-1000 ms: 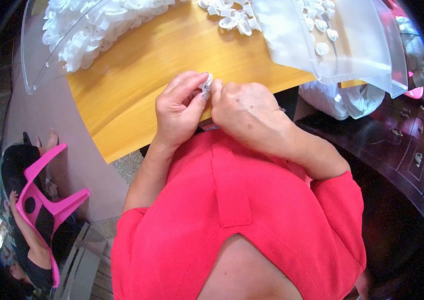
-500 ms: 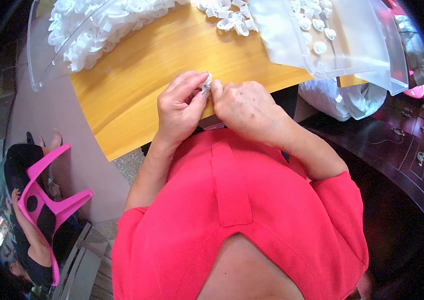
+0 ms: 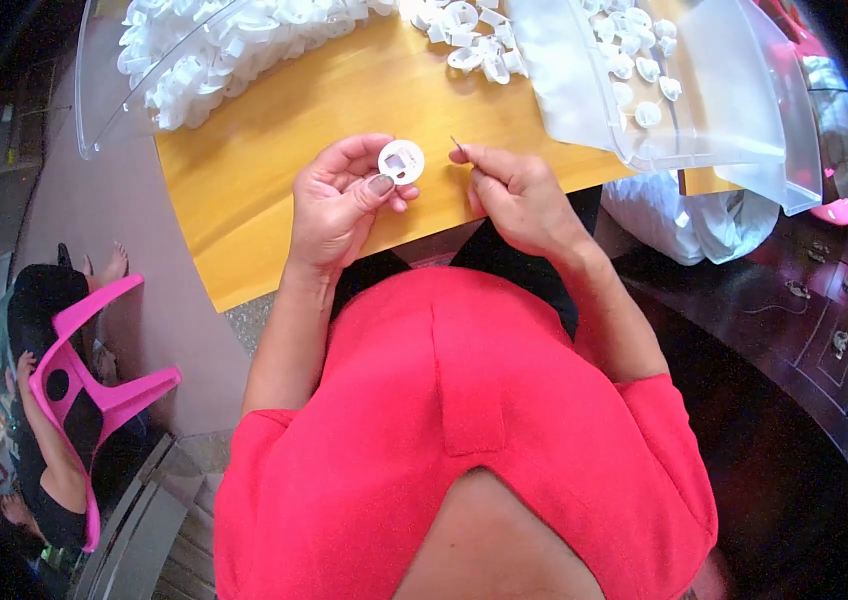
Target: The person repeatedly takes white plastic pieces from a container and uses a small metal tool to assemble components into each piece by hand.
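Between the thumb and fingers of my left hand is a round white plastic part, its flat face turned up, with a squarish opening in the middle and a small hole near the rim. To the right, apart from it, my right hand pinches a thin dark pin-like piece between thumb and forefinger. The piece is too small to tell its kind. Both hands are over the near edge of the yellow wooden table.
A clear plastic bin with a heap of white parts lies at the far left. More loose parts lie at the far middle. On the right a clear tray holds round white pieces. A person sits on a pink chair at left.
My hands have moved apart, the right one to the right with the thin piece. My left hand has turned the round part so its flat face shows.
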A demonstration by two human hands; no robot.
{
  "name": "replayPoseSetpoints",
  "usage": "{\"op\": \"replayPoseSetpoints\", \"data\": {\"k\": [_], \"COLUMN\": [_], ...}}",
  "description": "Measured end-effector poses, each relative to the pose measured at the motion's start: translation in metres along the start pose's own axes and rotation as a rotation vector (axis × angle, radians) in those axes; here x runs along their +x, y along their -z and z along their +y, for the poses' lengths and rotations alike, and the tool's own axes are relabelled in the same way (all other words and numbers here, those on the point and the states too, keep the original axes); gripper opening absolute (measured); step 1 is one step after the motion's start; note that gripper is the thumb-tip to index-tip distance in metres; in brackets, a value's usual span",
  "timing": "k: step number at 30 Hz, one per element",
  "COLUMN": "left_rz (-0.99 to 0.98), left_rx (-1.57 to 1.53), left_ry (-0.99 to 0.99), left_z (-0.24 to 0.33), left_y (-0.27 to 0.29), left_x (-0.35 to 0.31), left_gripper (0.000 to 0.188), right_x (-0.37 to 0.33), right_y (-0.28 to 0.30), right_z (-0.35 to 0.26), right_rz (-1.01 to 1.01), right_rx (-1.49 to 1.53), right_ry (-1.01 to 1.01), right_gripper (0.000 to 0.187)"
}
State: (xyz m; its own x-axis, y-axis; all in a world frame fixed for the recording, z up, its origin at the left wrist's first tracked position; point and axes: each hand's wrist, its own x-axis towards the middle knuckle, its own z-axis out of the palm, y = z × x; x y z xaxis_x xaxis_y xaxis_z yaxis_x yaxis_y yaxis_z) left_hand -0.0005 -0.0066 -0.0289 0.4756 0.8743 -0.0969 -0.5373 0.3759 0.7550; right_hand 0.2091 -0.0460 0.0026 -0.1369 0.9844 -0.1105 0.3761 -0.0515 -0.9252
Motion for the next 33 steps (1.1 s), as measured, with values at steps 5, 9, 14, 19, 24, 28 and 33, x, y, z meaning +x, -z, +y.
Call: {"op": "replayPoseSetpoints", "data": {"k": [5, 9, 14, 19, 24, 28, 33], "left_rz": [0.017, 0.019, 0.012, 0.027, 0.014, 0.018, 0.183], "left_rx": [0.025, 0.060, 0.076, 0.067, 0.047, 0.080, 0.356], "left_ry": [-0.008, -0.014, -0.004, 0.010, 0.023, -0.019, -0.175], "left_z": [-0.003, -0.004, -0.006, -0.007, -0.005, 0.003, 0.014], "left_y": [0.000, -0.002, -0.001, -0.004, -0.002, -0.003, -0.026], "left_x": [-0.001, 0.000, 0.000, 0.001, 0.007, 0.007, -0.005], "left_gripper": [0.037, 0.034, 0.033, 0.032, 0.029, 0.029, 0.026], "right_x": [-0.001, -0.008, -0.011, -0.015, -0.011, -0.007, -0.012], "right_y": [-0.001, -0.002, -0.005, -0.009, -0.005, -0.005, -0.002], "right_z": [0.003, 0.004, 0.014, 0.021, 0.017, 0.012, 0.010], "right_rz": [-0.021, -0.001, 0.016, 0.089, 0.079, 0.077, 0.148], "right_rx": [0.139, 0.105, 0.116, 0.096, 0.074, 0.038, -0.072], "right_ry": [-0.111, -0.030, 0.051, 0.175, 0.182, 0.255, 0.340], "right_gripper": [0.027, 0.027, 0.028, 0.029, 0.027, 0.026, 0.028]}}
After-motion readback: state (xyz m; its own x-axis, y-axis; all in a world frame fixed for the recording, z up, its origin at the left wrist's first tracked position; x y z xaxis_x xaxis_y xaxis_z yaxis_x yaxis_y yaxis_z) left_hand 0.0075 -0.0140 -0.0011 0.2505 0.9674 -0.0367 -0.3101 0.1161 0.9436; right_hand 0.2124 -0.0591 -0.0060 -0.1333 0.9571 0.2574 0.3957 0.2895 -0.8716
